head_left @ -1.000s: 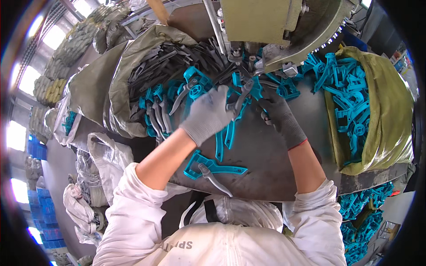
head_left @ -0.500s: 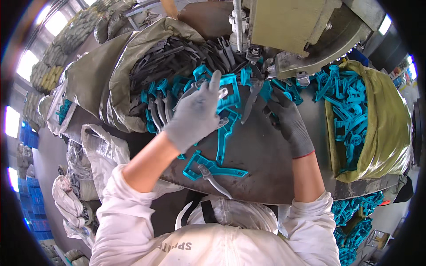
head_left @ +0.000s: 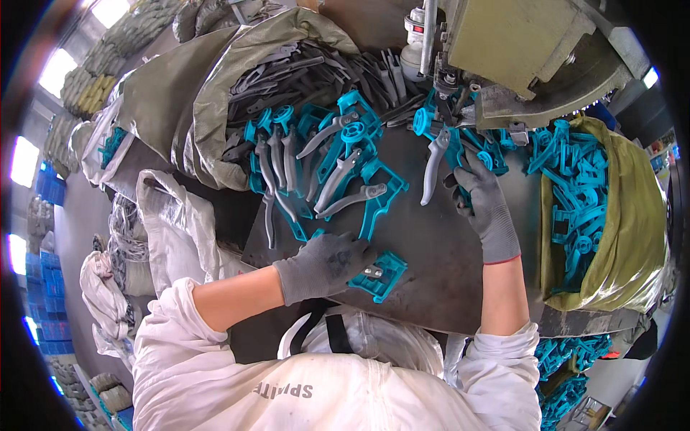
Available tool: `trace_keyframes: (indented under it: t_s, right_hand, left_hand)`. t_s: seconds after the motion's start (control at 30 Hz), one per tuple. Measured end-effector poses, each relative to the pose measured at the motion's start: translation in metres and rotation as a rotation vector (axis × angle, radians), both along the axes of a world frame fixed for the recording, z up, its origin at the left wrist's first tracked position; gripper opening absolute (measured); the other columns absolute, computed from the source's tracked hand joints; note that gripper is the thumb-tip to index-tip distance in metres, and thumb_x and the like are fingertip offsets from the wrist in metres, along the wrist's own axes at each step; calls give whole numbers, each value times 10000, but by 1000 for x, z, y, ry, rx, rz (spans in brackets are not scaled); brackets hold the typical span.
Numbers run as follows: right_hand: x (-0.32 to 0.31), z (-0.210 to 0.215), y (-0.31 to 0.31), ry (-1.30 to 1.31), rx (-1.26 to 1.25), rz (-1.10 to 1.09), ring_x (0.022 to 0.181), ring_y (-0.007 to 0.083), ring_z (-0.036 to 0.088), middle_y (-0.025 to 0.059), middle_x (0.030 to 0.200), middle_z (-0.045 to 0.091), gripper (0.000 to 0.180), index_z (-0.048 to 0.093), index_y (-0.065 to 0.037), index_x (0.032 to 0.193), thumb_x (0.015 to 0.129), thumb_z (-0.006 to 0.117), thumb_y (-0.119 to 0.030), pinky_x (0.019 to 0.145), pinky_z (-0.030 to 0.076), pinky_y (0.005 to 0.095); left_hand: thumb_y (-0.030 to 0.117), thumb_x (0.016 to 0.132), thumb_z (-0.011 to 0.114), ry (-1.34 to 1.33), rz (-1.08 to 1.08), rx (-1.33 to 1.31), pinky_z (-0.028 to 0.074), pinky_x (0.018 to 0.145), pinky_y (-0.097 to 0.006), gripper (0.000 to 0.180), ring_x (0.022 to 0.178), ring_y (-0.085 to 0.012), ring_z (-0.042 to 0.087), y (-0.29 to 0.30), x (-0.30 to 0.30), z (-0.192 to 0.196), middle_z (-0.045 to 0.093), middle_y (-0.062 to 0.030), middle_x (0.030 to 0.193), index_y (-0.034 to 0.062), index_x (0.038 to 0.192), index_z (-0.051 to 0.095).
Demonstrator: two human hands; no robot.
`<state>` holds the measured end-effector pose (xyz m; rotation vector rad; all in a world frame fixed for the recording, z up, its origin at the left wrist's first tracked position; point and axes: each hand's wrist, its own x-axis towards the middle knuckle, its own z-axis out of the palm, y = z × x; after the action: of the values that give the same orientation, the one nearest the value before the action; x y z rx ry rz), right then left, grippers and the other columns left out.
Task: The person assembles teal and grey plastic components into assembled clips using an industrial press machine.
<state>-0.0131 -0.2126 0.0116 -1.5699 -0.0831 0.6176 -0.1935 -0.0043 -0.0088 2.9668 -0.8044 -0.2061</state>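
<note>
My left hand (head_left: 327,266), in a grey glove, is closed over a teal plastic handle frame (head_left: 388,269) by the table's near edge. The frame's square end and a small metal pivot stick out past my fingers; its grip is hidden. Farther right, my gloved right hand (head_left: 485,205) has its fingers curled round a teal handle piece (head_left: 454,152) below the machine head. A grey lever (head_left: 435,165) hangs from that piece toward me. Between my hands and the sack, several teal handles with grey levers (head_left: 338,176) lie in a loose pile.
An olive sack (head_left: 208,108) of grey levers (head_left: 287,79) opens at the far left. Another olive sack (head_left: 632,215), filled with teal parts (head_left: 578,194), stands on the right. A heavy beige machine (head_left: 517,43) overhangs the back of the dark metal table (head_left: 438,266).
My left hand has come back from the pile toward the near edge, onto a teal frame there. My right hand stays by the machine head. The whole view has shifted slightly.
</note>
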Motion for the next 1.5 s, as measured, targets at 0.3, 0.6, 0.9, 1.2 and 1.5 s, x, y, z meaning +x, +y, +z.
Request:
trace_keyframes:
  t_s: [0.3,0.6,0.9,1.2,1.5]
  right_hand:
    - [16,-30,-4,-47,-212,68,480,57,437,14,785,534,536,376,-173,1379,867,532,-144,414,368,197]
    - [11,-30,-6,4,-144,-20,481,63,446,5,774,506,545,379,-162,1378,857,539,-148,395,346,204]
    - [-2,-12,-1,30,102,30,499,70,478,25,784,572,339,500,-78,1189,872,549,-188,413,346,197]
    - [-44,-28,-1,-108,330,78,1032,242,584,163,1227,522,602,388,34,1320,846,575,-287,858,479,346]
    - [-23,-63,142,-341,368,258,1246,259,399,172,1380,358,597,237,-3,1408,900,517,-144,1001,376,359]
  left_hand:
    - [334,630,745,-166,562,-159,456,815,-391,577,952,-310,533,-23,35,6,485,-160,1054,0,1048,528]
    - [353,634,741,-224,648,-53,438,790,-397,601,910,-268,532,-24,53,-5,505,-132,1002,8,1058,492]
    - [337,649,745,63,771,-96,441,835,-399,745,989,-276,535,-24,58,-11,525,-142,1038,-23,1191,383]
    - [140,629,726,-388,1013,-1164,490,732,-327,585,808,-244,609,46,-4,-5,598,-128,905,16,1144,477]
    - [327,775,692,-361,1358,-1864,450,779,-289,549,891,-131,537,100,-17,-57,557,-69,1023,18,1163,457]
